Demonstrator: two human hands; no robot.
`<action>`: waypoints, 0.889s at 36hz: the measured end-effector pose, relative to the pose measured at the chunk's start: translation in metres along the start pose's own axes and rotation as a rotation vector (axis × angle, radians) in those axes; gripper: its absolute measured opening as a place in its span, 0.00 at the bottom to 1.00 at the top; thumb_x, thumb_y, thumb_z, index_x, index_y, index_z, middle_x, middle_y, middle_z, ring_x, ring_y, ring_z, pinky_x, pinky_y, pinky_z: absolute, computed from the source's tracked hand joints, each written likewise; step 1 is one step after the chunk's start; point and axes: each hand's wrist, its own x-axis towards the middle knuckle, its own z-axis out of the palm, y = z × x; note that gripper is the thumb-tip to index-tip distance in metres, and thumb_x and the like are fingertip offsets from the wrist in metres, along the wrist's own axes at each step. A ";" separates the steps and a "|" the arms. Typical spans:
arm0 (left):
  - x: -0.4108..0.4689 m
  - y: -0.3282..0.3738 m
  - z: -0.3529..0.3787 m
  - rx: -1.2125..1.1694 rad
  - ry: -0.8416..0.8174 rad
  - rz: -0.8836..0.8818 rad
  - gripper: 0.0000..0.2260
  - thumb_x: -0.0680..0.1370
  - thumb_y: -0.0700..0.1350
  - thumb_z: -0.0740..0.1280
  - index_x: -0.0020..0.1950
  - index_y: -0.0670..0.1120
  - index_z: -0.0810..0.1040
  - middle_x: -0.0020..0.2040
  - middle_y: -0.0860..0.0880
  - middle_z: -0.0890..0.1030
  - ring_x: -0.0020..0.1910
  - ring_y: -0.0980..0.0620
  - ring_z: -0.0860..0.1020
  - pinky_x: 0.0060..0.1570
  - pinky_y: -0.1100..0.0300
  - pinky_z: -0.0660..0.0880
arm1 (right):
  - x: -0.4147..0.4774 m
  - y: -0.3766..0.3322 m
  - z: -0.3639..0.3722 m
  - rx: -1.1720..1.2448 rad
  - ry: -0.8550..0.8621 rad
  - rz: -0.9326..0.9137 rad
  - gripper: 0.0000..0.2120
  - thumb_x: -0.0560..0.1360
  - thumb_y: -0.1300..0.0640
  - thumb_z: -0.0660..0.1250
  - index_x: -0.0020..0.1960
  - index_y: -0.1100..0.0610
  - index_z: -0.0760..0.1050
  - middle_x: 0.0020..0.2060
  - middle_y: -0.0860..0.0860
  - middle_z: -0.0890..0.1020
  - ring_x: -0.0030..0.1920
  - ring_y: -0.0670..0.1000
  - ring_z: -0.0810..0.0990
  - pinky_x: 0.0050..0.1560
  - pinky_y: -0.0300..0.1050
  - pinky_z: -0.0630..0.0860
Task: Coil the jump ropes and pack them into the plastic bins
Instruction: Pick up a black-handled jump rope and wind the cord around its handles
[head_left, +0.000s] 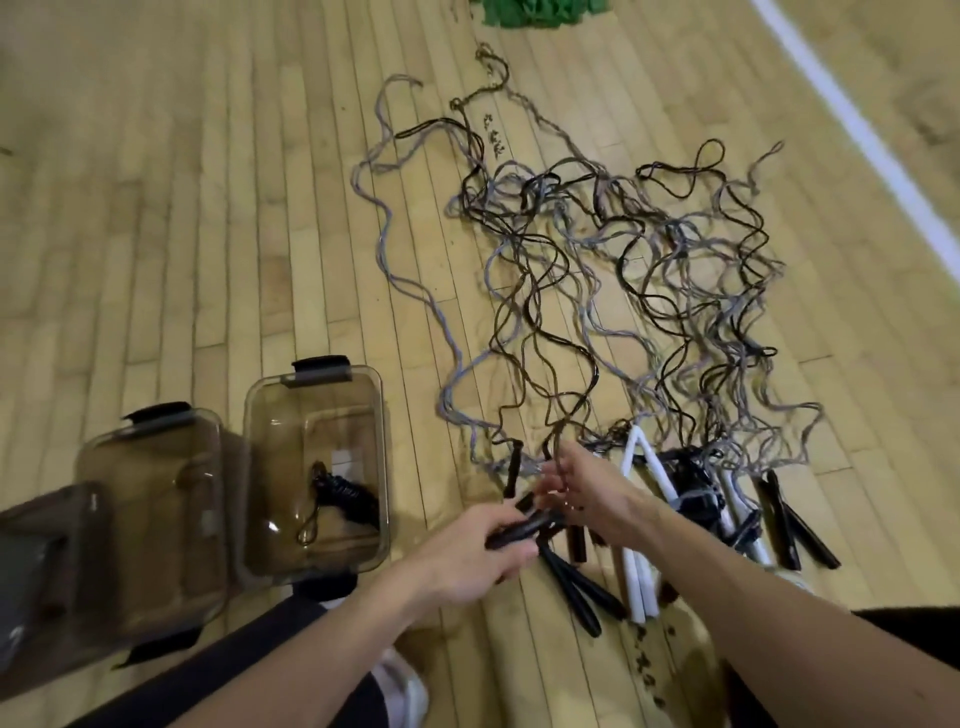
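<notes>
Broadly, pale wooden gym floor across the whole view, crossed by a white line at the upper right. Spread over the middle and right of it, a wide tangle of jump ropes, grey and black cords looping over one another, with white handles and black ones gathered at the near end.

Left of the tangle, 2 clear plastic bins side by side, open-topped: a left-hand bin and a right-hand bin. Lying in the right-hand bin, 1 coiled black rope, already packed.

Close together above the handle cluster, both hands: left hand curled round a black handle, right hand apparently pinching a dark cord just beyond it.

Judged as the start of another rope: 1 being picked out of the tangle, coiling not yet begun. Next, probably: draw the cord clear of its neighbours, find the matching handle, wind even loops, then lay the coil in a bin. Likely snag: crossings further up the pile dragging other ropes along.

Hard to make out:
- ownership of the far loops
- the partner handle among the cluster
- contents of the left-hand bin, blurred
- a darker container at the far left, cut off
- something green cropped by the top edge
</notes>
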 end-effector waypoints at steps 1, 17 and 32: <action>-0.002 0.001 -0.002 0.049 -0.007 -0.011 0.07 0.80 0.57 0.66 0.56 0.60 0.78 0.51 0.56 0.83 0.51 0.56 0.81 0.57 0.52 0.77 | 0.001 -0.003 0.002 0.005 -0.039 -0.022 0.18 0.85 0.45 0.56 0.44 0.56 0.73 0.34 0.51 0.79 0.36 0.52 0.78 0.45 0.47 0.76; 0.045 -0.030 -0.035 -0.295 0.304 -0.211 0.09 0.77 0.39 0.62 0.39 0.47 0.75 0.32 0.51 0.78 0.34 0.51 0.73 0.39 0.58 0.69 | 0.105 0.020 0.045 -1.046 0.122 -0.270 0.18 0.78 0.66 0.65 0.67 0.57 0.77 0.64 0.54 0.79 0.64 0.54 0.77 0.64 0.47 0.73; 0.055 -0.040 -0.046 -0.645 0.494 -0.200 0.09 0.79 0.42 0.63 0.39 0.44 0.76 0.30 0.50 0.74 0.29 0.53 0.71 0.31 0.58 0.68 | 0.104 0.027 0.078 -0.973 0.102 -0.344 0.15 0.84 0.47 0.57 0.58 0.56 0.76 0.49 0.55 0.82 0.49 0.54 0.79 0.50 0.50 0.76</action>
